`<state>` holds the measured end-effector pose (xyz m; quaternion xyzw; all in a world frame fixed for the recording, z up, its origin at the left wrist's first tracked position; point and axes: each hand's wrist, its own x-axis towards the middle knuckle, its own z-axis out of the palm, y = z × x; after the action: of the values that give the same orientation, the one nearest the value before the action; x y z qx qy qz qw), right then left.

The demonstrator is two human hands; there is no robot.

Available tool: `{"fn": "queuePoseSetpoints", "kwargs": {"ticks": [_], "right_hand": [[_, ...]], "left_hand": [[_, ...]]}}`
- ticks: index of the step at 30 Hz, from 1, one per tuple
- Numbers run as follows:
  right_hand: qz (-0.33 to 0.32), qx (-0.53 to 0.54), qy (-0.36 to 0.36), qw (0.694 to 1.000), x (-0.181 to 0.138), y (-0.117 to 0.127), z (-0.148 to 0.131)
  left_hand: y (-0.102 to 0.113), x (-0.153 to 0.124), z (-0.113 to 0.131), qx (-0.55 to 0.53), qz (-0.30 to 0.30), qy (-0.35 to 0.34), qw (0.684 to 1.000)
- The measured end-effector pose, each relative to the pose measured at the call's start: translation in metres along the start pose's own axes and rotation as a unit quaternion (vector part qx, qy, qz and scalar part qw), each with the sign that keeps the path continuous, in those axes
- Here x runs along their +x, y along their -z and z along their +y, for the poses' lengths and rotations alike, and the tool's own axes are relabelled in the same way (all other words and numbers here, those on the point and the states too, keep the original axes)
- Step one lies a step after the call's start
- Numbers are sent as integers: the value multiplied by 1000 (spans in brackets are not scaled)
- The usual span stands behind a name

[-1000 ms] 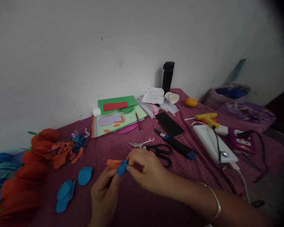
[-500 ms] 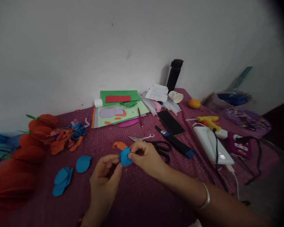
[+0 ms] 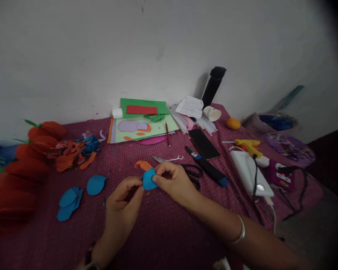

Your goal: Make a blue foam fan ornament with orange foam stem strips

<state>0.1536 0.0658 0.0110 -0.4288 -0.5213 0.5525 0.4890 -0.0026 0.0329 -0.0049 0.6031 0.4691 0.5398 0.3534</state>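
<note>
Between my two hands is a small blue cut-out piece [image 3: 149,180] with an orange leaf-like strip [image 3: 143,165] rising behind its upper left. My left hand [image 3: 124,202] pinches the blue piece at its left edge. On its right side, the thumb and fingers of my right hand [image 3: 173,183] grip it. Scissors [image 3: 193,171] lie on the table just behind my right hand, partly covered by it. To the left rest a single blue petal-shaped piece [image 3: 96,185] and a small stack of blue pieces [image 3: 70,202].
Orange pumpkin-like shapes [image 3: 30,168] line the left side, beside scraps [image 3: 73,152]. Coloured sheets [image 3: 163,131], a pencil [image 3: 167,134], a phone [image 3: 204,144] and a black bottle [image 3: 213,87] are at the back. A yellow glue gun [image 3: 249,146], power bank [image 3: 250,172] and extension socket [image 3: 281,175] stand right.
The view has shifted slightly. Both hands still hold the blue piece in nearly the same place, with it turned a little.
</note>
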Motion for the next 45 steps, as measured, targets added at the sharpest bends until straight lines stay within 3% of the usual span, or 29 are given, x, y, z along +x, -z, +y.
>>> {"fn": "queuePoseSetpoints", "kwargs": {"ticks": [5, 12, 20, 23, 25, 29, 33, 36, 40, 45], "right_hand": [[6, -6, 6, 1000, -1, 0, -1], [29, -92, 62, 993, -4, -3, -3], [27, -152, 113, 982, -6, -1, -8], [26, -158, 127, 979, -6, -1, -8], [25, -153, 134, 979, -7, -1, -8], [33, -130, 141, 981, -7, -3, -6], [48, -111, 140, 983, -7, -4, -3], [55, -107, 132, 984, -7, -5, -2], [52, -114, 127, 984, -7, -5, -3], [50, -130, 136, 981, -8, -5, -4]], "left_hand": [[2, 0, 7, 6, -15, -17, 1000], [-2, 1, 4, 26, 28, 34, 999], [-1, 0, -5, 9, -15, 49, 999], [0, 0, -5, 55, -25, -5, 998], [0, 0, -2, 125, -18, -89, 988], [1, 0, 4, 259, 10, -268, 928], [3, -1, 6, 307, 12, -310, 900], [3, 0, 6, 265, 2, -261, 928], [1, 1, 3, 117, 7, -90, 989], [0, -1, -7, -19, 21, 72, 997]]}}
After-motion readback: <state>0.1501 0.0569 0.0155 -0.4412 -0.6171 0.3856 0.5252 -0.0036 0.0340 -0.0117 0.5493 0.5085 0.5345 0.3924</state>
